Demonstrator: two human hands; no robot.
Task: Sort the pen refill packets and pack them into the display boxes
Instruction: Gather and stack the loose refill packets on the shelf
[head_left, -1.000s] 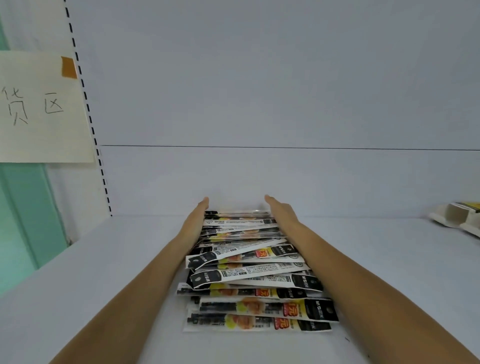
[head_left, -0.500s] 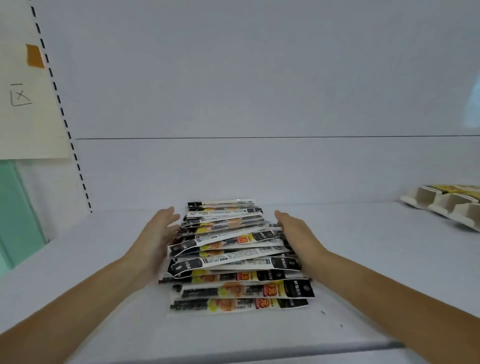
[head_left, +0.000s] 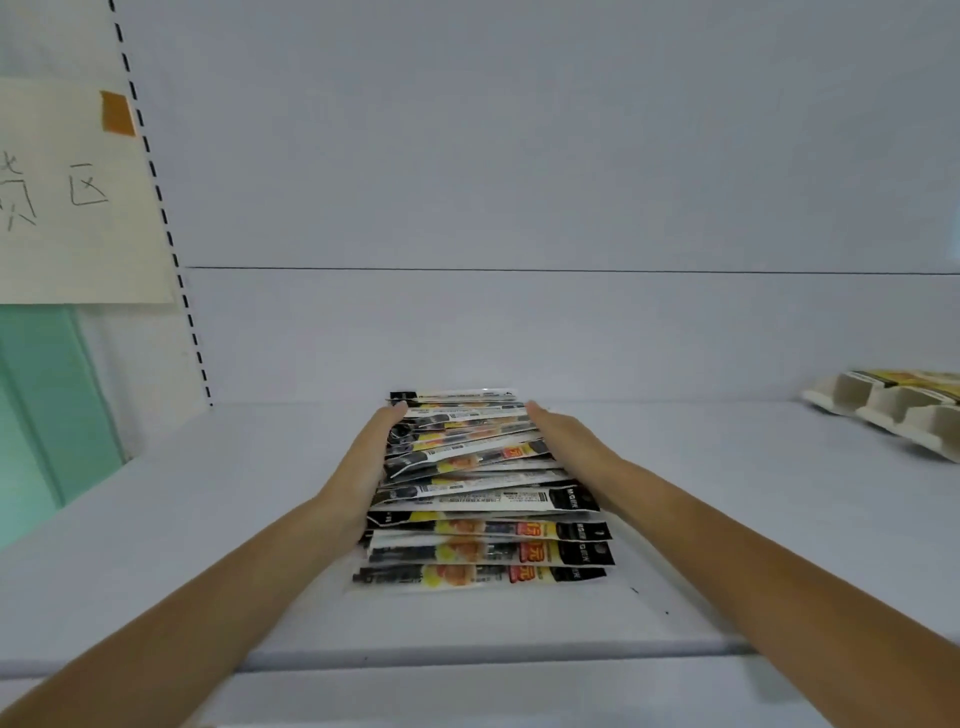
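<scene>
Glossy black-yellow-white plastic pen refill packets (head_left: 483, 519): overlapped row, centre of white shelf (head_left: 208, 519); each packet's long axis left-right, row running near to far. Left hand (head_left: 366, 462), right hand (head_left: 563, 441): fingers straight, flat against opposite packet ends. Pale cardboard display boxes (head_left: 893, 415): far right, well apart, right hand's side

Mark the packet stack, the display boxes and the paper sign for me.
packet stack (head_left: 483, 527), head view, middle of a front packet's face.
display boxes (head_left: 852, 389), head view, leftmost cardboard compartment.
paper sign (head_left: 78, 254), head view, blank area below the writing.
</scene>
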